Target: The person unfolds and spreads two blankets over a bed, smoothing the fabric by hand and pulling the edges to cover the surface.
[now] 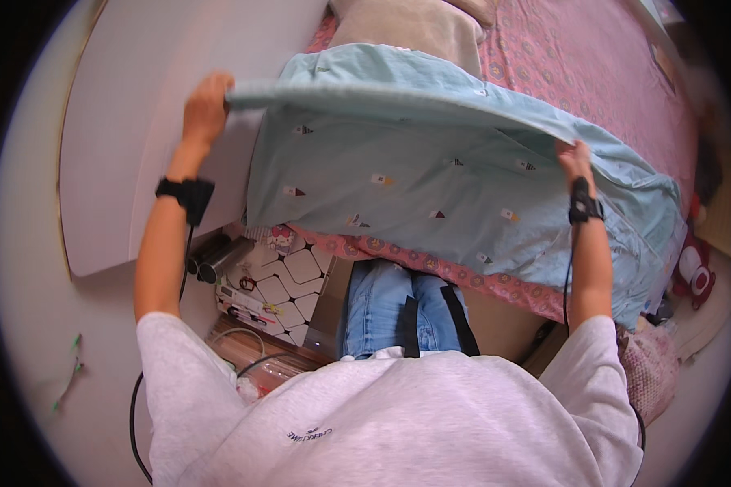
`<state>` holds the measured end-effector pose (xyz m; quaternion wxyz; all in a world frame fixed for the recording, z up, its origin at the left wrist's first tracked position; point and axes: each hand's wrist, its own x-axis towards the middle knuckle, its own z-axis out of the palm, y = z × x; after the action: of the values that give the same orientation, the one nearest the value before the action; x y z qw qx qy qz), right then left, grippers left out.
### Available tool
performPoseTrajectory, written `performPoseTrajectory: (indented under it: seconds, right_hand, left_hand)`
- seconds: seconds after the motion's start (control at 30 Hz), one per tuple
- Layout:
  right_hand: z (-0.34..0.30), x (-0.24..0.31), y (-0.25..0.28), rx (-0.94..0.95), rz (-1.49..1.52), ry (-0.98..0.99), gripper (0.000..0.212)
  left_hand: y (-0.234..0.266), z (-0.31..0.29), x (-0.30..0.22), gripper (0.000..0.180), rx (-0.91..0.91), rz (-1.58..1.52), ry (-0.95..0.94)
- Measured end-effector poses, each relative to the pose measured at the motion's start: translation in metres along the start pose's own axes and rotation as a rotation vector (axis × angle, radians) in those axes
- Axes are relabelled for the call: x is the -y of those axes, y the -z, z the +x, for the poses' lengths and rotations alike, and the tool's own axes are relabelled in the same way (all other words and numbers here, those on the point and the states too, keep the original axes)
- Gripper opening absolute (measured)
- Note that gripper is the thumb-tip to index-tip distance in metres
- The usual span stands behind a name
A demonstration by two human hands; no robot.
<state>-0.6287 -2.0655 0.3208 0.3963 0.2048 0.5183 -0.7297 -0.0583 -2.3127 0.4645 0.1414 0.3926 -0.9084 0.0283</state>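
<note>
A light blue-green cloth with small printed figures lies spread across the bed, and its upper edge is lifted in a taut fold. My left hand is closed round the left end of that raised edge, slightly blurred. Farther right, my right hand grips the same edge, fingers bent over it. Both arms are stretched forward, with the fold spanning between them. Beneath the cloth's near edge shows a pink patterned bedsheet, which also covers the far side of the bed.
A beige pillow lies at the far end. Left of the bed stands a pale panel. A small patterned table with scissors and pens sits near my left knee. At right are a red plush toy and a pink knitted item.
</note>
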Motion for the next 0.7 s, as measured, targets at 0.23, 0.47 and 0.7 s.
performPoseTrajectory:
  seconds: [0.23,0.47,0.7]
  right_hand:
    - [-0.204,0.008,0.013,0.283,-0.018,0.273,0.027]
    - [-0.207,-0.119,0.171,-0.066,-0.093,-0.197,0.020]
    - [-0.184,-0.138,0.178,-0.202,-0.580,-0.714,0.018]
  left_hand:
    - [0.069,-0.038,0.002,0.013,-0.299,0.130,0.072]
    - [-0.013,-0.195,-0.009,0.011,0.116,0.101,0.261]
    - [-0.055,-0.237,-0.028,0.019,0.263,-0.040,0.462]
